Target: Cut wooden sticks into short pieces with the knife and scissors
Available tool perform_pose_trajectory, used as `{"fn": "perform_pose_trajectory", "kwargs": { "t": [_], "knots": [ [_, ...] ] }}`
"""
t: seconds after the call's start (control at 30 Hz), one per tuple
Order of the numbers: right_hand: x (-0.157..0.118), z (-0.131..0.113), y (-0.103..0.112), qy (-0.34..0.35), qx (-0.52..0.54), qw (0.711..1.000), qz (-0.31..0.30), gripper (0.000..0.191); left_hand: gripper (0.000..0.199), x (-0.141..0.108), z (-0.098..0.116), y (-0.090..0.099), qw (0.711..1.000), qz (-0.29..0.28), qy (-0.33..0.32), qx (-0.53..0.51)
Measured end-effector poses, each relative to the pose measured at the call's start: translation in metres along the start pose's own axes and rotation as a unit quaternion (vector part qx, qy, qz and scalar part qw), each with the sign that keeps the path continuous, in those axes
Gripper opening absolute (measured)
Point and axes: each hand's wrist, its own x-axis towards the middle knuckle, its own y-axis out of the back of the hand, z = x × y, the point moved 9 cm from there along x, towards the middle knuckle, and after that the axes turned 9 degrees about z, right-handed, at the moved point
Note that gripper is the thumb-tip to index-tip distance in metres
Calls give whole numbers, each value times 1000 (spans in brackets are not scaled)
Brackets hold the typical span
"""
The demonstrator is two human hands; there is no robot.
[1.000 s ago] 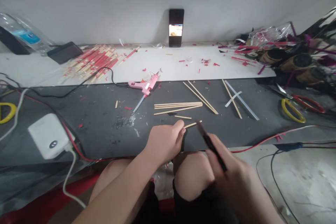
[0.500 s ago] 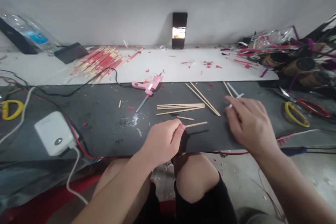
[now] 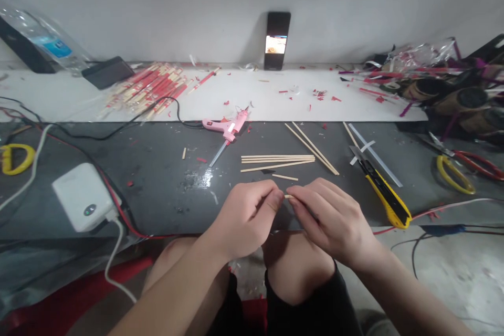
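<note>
Between my two hands a thin wooden stick [image 3: 289, 197] is pinched, only a short pale piece of it showing. My left hand [image 3: 250, 212] is closed on one end, my right hand [image 3: 333, 215] on the other, both above the front edge of the dark grey table. Just beyond them lie a short stick piece [image 3: 285, 177] and several long wooden sticks [image 3: 275, 159] side by side. Two more sticks [image 3: 315, 148] slant to the right of these. A yellow utility knife [image 3: 384, 189] rests right of my right hand, its blade over white strips [image 3: 374, 155].
A pink glue gun [image 3: 230, 127] lies left of the sticks. Farther left are a white power bank [image 3: 83, 198] with cable and a pile of red-wrapped sticks [image 3: 153, 86]. A phone [image 3: 277, 42] leans on the wall. Scissors [image 3: 457, 170] and dark rolls [image 3: 452, 100] are at right.
My right hand has moved left from the white strips to the stick in my left hand and now grips its other end. The utility knife now shows lying at the right.
</note>
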Motion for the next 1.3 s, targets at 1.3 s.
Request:
{"fn": "perform_pose_trajectory", "kwargs": {
  "t": [1.3],
  "knots": [
    [22, -111, -14, 78, 27, 996, -44, 24, 38, -81, 36, 68, 982, -107, 23, 156]
  ]
}}
